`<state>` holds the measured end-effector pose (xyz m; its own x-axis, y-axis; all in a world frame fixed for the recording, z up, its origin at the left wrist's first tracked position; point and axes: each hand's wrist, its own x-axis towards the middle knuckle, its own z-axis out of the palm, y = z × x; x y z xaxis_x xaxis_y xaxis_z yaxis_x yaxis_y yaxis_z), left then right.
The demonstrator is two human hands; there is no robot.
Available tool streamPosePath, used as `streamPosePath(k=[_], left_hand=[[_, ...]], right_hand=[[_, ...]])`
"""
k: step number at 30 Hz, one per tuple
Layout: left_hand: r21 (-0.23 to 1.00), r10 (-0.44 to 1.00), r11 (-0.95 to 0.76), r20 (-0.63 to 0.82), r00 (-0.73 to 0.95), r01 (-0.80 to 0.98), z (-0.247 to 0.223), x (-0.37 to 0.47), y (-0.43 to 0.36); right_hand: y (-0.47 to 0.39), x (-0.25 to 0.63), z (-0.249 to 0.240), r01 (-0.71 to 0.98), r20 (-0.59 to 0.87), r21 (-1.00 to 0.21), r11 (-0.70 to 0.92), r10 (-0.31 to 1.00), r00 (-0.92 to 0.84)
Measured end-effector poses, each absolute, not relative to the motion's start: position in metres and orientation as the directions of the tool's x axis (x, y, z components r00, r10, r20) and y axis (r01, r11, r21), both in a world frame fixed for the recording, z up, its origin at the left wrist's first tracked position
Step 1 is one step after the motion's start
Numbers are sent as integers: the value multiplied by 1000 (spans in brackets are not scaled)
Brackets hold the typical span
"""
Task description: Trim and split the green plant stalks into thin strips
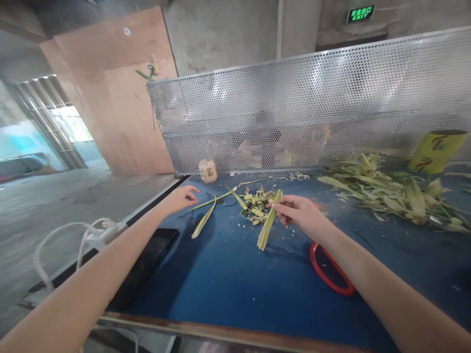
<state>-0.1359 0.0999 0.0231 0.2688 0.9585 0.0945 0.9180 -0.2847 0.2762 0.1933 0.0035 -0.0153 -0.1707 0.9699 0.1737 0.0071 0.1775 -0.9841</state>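
Note:
My right hand (300, 214) pinches a pale green corn husk strip (270, 223) between thumb and fingers, its wide end slanting down towards me over the blue table. My left hand (180, 200) hovers over the table's left side, fingers loosely curved and apart from the thumb, with nothing visible in them. Just right of it lies a loose, narrow husk leaf (203, 223) with a bent thin end. A small heap of green scraps (254, 202) sits between the hands. Red-handled scissors (333, 272) lie partly hidden under my right forearm.
A large pile of husks (401, 196) covers the right back, beside a yellow cylinder (437, 151). A small straw-coloured roll (208, 171) stands back left. Behind rises a perforated metal screen (294, 108). A black flat device (156, 255) and white cables (62, 228) lie near my left arm.

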Motion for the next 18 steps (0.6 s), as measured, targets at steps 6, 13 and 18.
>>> streamPosePath(k=[6,13,18], left_hand=[[238,929,-370,64,365,898,31,-102,97],[67,997,-77,18,76,995,39,-169,109],[63,1000,1,24,-3,998,20,-194,106]], right_hand=[[3,195,-16,1,165,-986,166,977,-134],[3,195,-15,22,186,-981,191,970,-157],[3,196,-15,35,195,-978,204,967,-163]])
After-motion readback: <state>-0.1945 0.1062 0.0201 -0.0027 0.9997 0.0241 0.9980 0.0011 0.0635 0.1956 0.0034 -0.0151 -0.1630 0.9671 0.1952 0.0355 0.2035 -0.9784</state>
